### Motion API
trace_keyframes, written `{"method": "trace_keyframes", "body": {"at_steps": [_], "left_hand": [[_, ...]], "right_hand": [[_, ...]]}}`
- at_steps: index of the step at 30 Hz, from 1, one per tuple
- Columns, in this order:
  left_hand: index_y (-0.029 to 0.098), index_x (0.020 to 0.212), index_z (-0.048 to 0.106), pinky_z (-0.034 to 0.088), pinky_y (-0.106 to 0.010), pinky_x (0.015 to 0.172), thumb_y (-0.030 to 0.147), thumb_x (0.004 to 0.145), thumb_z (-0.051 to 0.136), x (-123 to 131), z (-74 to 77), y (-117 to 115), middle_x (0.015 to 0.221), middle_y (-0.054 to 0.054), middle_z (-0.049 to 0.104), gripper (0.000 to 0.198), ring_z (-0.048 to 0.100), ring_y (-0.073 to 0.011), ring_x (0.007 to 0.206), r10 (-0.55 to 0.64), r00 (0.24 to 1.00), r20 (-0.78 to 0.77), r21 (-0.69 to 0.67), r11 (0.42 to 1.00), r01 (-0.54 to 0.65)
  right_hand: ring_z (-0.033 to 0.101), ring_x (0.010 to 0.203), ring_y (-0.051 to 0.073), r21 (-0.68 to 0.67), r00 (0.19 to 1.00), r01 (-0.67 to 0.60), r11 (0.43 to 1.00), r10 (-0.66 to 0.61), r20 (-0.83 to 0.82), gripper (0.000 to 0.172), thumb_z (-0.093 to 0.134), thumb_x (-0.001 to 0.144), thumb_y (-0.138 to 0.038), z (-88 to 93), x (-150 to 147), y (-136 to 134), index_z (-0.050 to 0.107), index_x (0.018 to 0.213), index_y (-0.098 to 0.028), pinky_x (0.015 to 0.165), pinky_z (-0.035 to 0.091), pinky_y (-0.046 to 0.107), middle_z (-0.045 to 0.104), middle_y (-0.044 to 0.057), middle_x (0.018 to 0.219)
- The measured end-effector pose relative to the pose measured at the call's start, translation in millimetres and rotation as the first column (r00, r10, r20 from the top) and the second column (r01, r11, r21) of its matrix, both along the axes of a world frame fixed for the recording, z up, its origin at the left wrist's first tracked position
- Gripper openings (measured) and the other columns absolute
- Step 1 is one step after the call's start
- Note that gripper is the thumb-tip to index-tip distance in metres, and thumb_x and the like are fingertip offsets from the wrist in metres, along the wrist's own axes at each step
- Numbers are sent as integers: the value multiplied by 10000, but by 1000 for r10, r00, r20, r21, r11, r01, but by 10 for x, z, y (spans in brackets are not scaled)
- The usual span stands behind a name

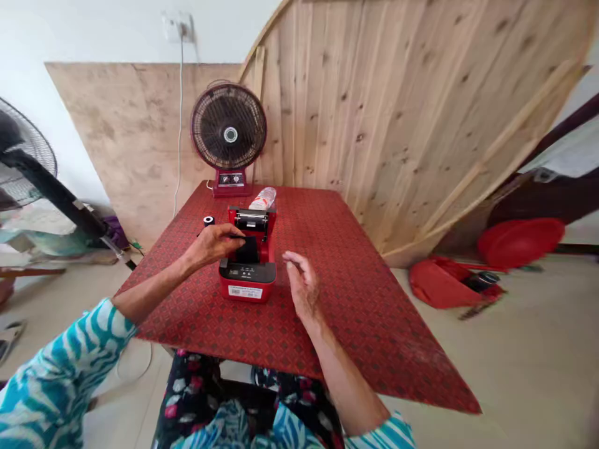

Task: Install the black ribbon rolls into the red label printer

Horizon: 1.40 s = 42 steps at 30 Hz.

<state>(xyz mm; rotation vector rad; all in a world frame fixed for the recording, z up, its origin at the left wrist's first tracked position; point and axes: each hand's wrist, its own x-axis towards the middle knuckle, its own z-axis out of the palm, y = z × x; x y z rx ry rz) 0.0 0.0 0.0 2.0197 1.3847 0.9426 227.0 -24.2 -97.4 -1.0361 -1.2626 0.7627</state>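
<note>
A red-and-black label printer (248,272) stands on the table with its lid raised. A black roll (253,221) sits in the raised lid, and a strip of black ribbon (248,249) lies across the inside. My left hand (213,244) reaches over the printer's left side, its fingers pinched on the ribbon's edge. To the right of the printer, apart from it, my right hand (303,284) hovers with loosely curled fingers and nothing visible in them. A small black roll with a white core (208,221) is beside my left hand.
Behind the printer a clear plastic bottle (263,198) lies on the red patterned table (346,312). A maroon fan (229,134) stands at the table's far end, against wooden boards (374,112). Another fan (23,149) is at left; red bags (437,284) lie on the floor at right.
</note>
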Motion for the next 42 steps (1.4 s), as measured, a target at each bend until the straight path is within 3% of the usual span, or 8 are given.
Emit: {"method": "trace_keyframes", "body": {"at_steps": [4,7,12,22,29,32,37,42], "left_hand": [[189,890,707,496,-295,809,311,803,625,93,9,-85,938,-35,742,170,678,-184,868,-126,992,-20,150,980,127],[197,852,699,469,-340,873,277,837,612,85,-25,-248,956,-44,743,119,677,-186,899,-180,969,-168,342,912,229],[197,937,669,393,-389,962,210,897,557,19,-133,-512,896,-17,744,120,669,-163,843,-80,916,-394,557,772,307],[206,961,639,333,-415,1055,155,877,568,28,-214,-692,1009,-29,722,121,645,-163,950,12,868,-497,655,662,365],[205,964,650,373,-426,1032,126,862,571,15,-298,-837,1038,-51,713,151,625,-188,1038,38,878,-478,667,667,334],[204,999,652,368,-436,1043,133,851,589,12,-375,-852,1074,-64,704,176,611,-200,1072,68,888,-455,684,665,300],[203,1006,647,357,-426,1057,158,845,606,41,-457,-880,1046,-54,714,172,611,-201,1079,97,907,-409,717,649,254],[192,1052,637,346,-433,1073,172,838,619,57,-500,-913,1084,-69,709,215,594,-211,1122,105,918,-382,725,650,227]], "right_hand": [[652,1018,203,38,1000,-3,999,3,3,247,537,846,-383,1,-23,21,656,1004,-236,964,488,421,712,57,1053],[662,986,202,37,1000,18,999,-18,-1,222,539,842,-359,-66,-33,36,661,987,-243,931,505,415,718,52,1024],[655,1001,196,28,1000,-16,999,15,27,207,531,853,-329,-131,-64,28,660,998,-254,940,500,412,710,46,1042],[651,987,198,63,998,-15,998,12,54,207,514,859,-326,-131,-29,25,662,986,-258,920,503,409,704,48,1024],[648,998,204,52,1000,2,999,-4,25,230,522,858,-382,-136,-31,23,656,997,-257,942,492,430,701,56,1033],[639,1036,216,39,999,18,999,-17,-44,313,528,851,-448,-22,-40,202,625,1073,-249,974,470,456,688,79,1094],[551,1195,227,62,997,-63,996,66,-45,504,532,808,-557,424,-202,732,560,1201,-244,1053,398,455,606,88,1287],[582,1105,219,35,995,-103,994,103,5,428,453,834,-557,627,-339,836,647,1027,-228,1012,417,413,684,51,1130]]}}
